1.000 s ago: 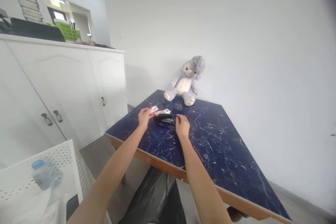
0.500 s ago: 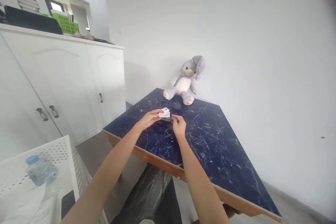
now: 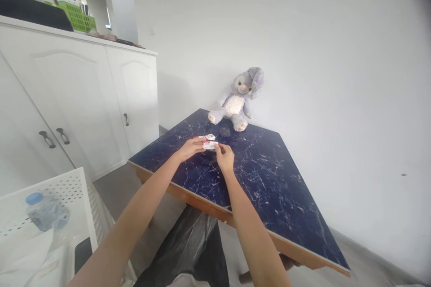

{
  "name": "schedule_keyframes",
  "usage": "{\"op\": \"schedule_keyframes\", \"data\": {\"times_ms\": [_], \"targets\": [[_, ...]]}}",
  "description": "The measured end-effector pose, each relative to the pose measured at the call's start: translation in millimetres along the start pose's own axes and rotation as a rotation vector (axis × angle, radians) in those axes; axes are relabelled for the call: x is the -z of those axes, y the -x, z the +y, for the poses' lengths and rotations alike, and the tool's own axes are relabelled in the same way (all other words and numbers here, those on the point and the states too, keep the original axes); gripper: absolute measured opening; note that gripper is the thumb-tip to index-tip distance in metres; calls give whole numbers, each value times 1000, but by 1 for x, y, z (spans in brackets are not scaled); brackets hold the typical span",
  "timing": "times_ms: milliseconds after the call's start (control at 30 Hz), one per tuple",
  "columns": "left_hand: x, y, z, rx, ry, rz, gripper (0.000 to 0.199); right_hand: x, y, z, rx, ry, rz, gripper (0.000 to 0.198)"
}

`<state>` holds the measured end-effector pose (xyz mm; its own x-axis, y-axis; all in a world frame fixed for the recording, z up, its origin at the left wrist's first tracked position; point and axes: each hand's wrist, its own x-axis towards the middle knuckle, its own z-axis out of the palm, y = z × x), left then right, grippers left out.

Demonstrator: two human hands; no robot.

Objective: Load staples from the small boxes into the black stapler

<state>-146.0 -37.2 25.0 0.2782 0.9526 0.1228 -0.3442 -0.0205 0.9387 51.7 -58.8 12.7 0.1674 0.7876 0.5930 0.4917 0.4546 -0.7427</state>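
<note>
Over the dark blue tabletop, a small white box (image 3: 210, 145) with a red label is held between my two hands. My left hand (image 3: 190, 149) grips its left end. The fingers of my right hand (image 3: 225, 157) are closed at its right end. Just behind the box shows another white-and-red surface (image 3: 210, 136); I cannot tell whether it is part of the same box or a second one. My fingers cover the ends of the box, and its print is too small to read.
A grey plush rabbit (image 3: 237, 98) sits at the table's back edge, with a small dark object (image 3: 224, 132) near its feet. The marbled blue table (image 3: 269, 188) has a wooden edge. At left are a white basket (image 3: 85, 206) with a plastic bottle (image 3: 47, 210) and a white cabinet (image 3: 77, 85).
The box has turned so its labelled face shows flatter toward me, and a white-and-red surface now shows behind it. The thin dark thing under the box is no longer visible. The view has shifted slightly.
</note>
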Motion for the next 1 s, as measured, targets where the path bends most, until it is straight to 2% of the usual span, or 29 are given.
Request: {"op": "schedule_keyframes", "data": {"times_ms": [100,233,433,533,733,867,1000], "targets": [[-2,0,-2,-32,-68,75,36,0,0,2,-46,-77,-37,39],[-1,-2,-3,-53,-85,98,37,3,-1,0,-116,-131,-64,45],[4,-6,-3,-40,-51,148,35,9,-5,-4,-267,-140,6,48],[7,-7,-2,-49,-35,181,33,11,-7,0,-294,-148,77,46],[5,-6,0,-100,-114,255,32,12,-6,-2,-160,-192,177,49],[1,-3,2,-121,-96,207,32,10,-2,-11,-43,-96,99,41],[0,-2,3,-79,-31,194,29,9,0,-13,31,69,46,32]]}}
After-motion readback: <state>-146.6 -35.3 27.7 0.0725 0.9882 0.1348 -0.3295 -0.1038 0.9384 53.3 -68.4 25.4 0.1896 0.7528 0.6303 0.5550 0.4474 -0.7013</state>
